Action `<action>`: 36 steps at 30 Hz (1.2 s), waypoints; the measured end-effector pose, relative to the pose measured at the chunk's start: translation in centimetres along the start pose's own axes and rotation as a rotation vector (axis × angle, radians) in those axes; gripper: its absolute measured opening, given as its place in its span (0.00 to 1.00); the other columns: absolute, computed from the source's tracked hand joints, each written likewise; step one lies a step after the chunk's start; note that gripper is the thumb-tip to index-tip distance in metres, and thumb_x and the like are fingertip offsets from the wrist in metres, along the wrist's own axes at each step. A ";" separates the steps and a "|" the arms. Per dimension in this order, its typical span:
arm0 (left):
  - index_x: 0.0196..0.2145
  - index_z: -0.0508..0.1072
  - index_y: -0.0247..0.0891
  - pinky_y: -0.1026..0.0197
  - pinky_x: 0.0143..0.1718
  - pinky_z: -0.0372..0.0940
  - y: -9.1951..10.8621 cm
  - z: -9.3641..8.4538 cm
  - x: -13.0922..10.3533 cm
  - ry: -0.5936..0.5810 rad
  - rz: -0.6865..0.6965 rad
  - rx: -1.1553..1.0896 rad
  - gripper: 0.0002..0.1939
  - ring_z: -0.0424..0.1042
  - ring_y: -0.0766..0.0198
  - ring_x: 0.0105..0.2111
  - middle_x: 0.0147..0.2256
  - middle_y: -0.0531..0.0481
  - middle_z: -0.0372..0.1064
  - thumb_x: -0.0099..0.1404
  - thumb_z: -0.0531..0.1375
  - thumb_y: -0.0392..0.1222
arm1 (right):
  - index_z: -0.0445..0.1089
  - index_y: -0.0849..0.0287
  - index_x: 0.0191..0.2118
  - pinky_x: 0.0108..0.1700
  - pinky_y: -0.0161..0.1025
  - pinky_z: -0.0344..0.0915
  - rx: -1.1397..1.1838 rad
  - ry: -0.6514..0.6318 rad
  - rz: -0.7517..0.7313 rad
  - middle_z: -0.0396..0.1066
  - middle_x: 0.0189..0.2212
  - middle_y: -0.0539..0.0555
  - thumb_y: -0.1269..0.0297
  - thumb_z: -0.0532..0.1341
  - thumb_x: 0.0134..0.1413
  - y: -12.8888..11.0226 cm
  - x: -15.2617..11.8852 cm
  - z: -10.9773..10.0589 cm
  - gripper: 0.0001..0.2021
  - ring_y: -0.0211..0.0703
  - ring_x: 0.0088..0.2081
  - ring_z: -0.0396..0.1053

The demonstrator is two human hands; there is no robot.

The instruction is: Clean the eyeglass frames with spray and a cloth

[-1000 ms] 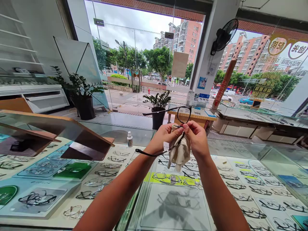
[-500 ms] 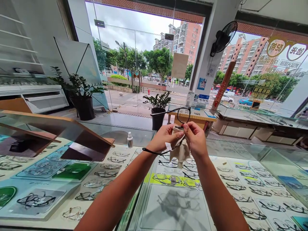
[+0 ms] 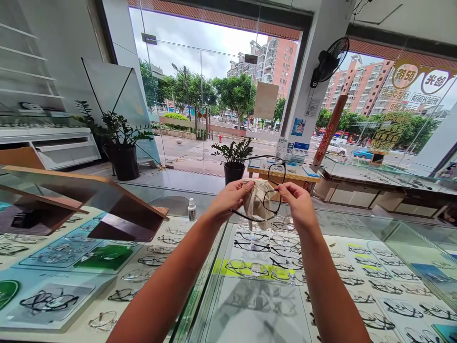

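From my end, the case [image 3: 205,305] fills the lower frame. At centre I see the glasses [image 3: 280,202] above it, turned since half a second ago so the lower rim now shows too. I have the right hand [image 3: 295,200] pinched tight on them between the rims. The left hand [image 3: 230,196] has drawn away from it, thumb and fingers closed on the cloth [image 3: 253,204]; I can't tell whether it touches the lower temple. The bottle [image 3: 192,210], left of centre, hasn't moved.
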State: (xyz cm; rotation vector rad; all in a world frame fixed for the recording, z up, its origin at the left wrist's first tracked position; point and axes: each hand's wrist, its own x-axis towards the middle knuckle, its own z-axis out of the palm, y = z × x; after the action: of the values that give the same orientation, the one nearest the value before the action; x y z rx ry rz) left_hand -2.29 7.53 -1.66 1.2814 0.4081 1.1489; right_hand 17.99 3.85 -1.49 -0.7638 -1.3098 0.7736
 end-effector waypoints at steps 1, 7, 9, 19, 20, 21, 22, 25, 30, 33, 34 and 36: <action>0.49 0.81 0.32 0.63 0.40 0.71 0.2 -0.2 -0.1 -0.007 0.000 0.008 0.29 0.78 0.63 0.34 0.36 0.44 0.81 0.57 0.76 0.56 | 0.80 0.56 0.32 0.39 0.40 0.63 -0.014 -0.044 0.023 0.77 0.31 0.52 0.43 0.75 0.49 0.0 0.0 0.0 0.19 0.42 0.33 0.65; 0.52 0.81 0.32 0.63 0.41 0.71 1.0 -0.1 -1.0 -0.077 0.016 0.010 0.27 0.77 0.64 0.32 0.34 0.45 0.80 0.63 0.73 0.54 | 0.82 0.56 0.32 0.39 0.40 0.60 -0.029 -0.249 0.134 0.76 0.29 0.52 0.43 0.75 0.48 0.7 -0.4 0.7 0.19 0.42 0.33 0.64; 0.51 0.81 0.32 0.63 0.39 0.70 1.0 0.0 -1.1 -0.094 0.007 -0.001 0.25 0.75 0.65 0.30 0.32 0.46 0.79 0.63 0.73 0.53 | 0.81 0.56 0.31 0.38 0.40 0.60 -0.020 -0.296 0.153 0.76 0.29 0.52 0.43 0.76 0.47 0.8 -0.4 0.9 0.20 0.42 0.33 0.64; 0.44 0.81 0.33 0.63 0.43 0.67 1.1 -0.2 -1.2 -0.136 -0.004 0.095 0.21 0.75 0.64 0.37 0.39 0.45 0.80 0.56 0.78 0.46 | 0.80 0.59 0.29 0.37 0.40 0.57 -0.006 -0.371 0.219 0.75 0.28 0.51 0.43 0.77 0.43 0.8 -0.4 1.0 0.22 0.38 0.30 0.60; 0.43 0.82 0.33 0.63 0.42 0.66 1.1 -0.3 -1.2 -0.135 0.003 0.125 0.21 0.74 0.64 0.36 0.38 0.45 0.79 0.55 0.78 0.46 | 0.80 0.59 0.29 0.36 0.39 0.57 -0.001 -0.389 0.230 0.74 0.27 0.50 0.43 0.77 0.43 0.9 -0.4 1.0 0.22 0.37 0.29 0.59; 0.42 0.82 0.33 0.63 0.41 0.66 1.0 -0.5 -1.1 -0.136 0.010 0.153 0.21 0.74 0.64 0.35 0.37 0.46 0.79 0.55 0.78 0.46 | 0.79 0.60 0.29 0.35 0.39 0.56 0.004 -0.406 0.241 0.72 0.25 0.49 0.44 0.77 0.44 0.9 -0.4 1.0 0.22 0.36 0.29 0.58; 0.41 0.82 0.33 0.63 0.40 0.65 0.9 -0.6 -1.0 -0.134 0.019 0.176 0.21 0.73 0.64 0.35 0.36 0.47 0.79 0.54 0.78 0.47 | 0.79 0.60 0.29 0.34 0.38 0.55 0.008 -0.417 0.252 0.71 0.24 0.48 0.44 0.77 0.44 0.9 -0.5 1.0 0.22 0.36 0.28 0.57; 0.37 0.80 0.33 0.64 0.37 0.64 0.4 -0.4 -0.8 -0.077 0.049 0.210 0.22 0.72 0.65 0.31 0.33 0.49 0.77 0.50 0.80 0.49 | 0.77 0.60 0.28 0.33 0.37 0.52 0.011 -0.429 0.269 0.68 0.23 0.46 0.43 0.77 0.43 1.1 -0.4 1.0 0.23 0.35 0.27 0.54; 0.33 0.78 0.33 0.65 0.29 0.61 -0.7 1.1 -0.5 0.099 0.140 0.249 0.26 0.68 0.67 0.26 0.28 0.51 0.74 0.53 0.77 0.59 | 0.77 0.60 0.28 0.32 0.38 0.48 0.007 -0.415 0.282 0.67 0.23 0.46 0.41 0.76 0.44 1.5 -0.1 0.8 0.24 0.34 0.27 0.53; 0.32 0.78 0.33 0.65 0.27 0.60 -0.9 1.4 -0.4 0.110 0.187 0.278 0.27 0.67 0.67 0.24 0.26 0.50 0.73 0.58 0.73 0.64 | 0.79 0.60 0.30 0.32 0.38 0.47 0.015 -0.407 0.281 0.68 0.24 0.47 0.41 0.77 0.44 1.7 0.0 0.6 0.24 0.35 0.27 0.51; 0.32 0.78 0.33 0.65 0.27 0.60 -0.7 1.2 -0.3 0.089 0.187 0.280 0.27 0.67 0.67 0.25 0.26 0.50 0.73 0.59 0.72 0.64 | 0.80 0.60 0.30 0.32 0.38 0.47 0.020 -0.403 0.277 0.69 0.25 0.48 0.41 0.77 0.44 1.7 0.1 0.5 0.23 0.35 0.27 0.52; 0.36 0.81 0.32 0.64 0.32 0.64 -0.3 0.6 -0.3 0.016 0.161 0.265 0.26 0.70 0.66 0.27 0.29 0.48 0.76 0.60 0.72 0.63 | 0.80 0.58 0.28 0.33 0.39 0.48 0.030 -0.389 0.269 0.72 0.27 0.49 0.42 0.77 0.45 1.7 0.2 0.3 0.22 0.36 0.28 0.54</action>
State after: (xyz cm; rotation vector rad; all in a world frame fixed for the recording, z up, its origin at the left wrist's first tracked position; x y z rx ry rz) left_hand -1.83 7.00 -1.80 1.5585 0.4882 1.2714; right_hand 17.63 4.92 -2.78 -0.8002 -1.5541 1.2000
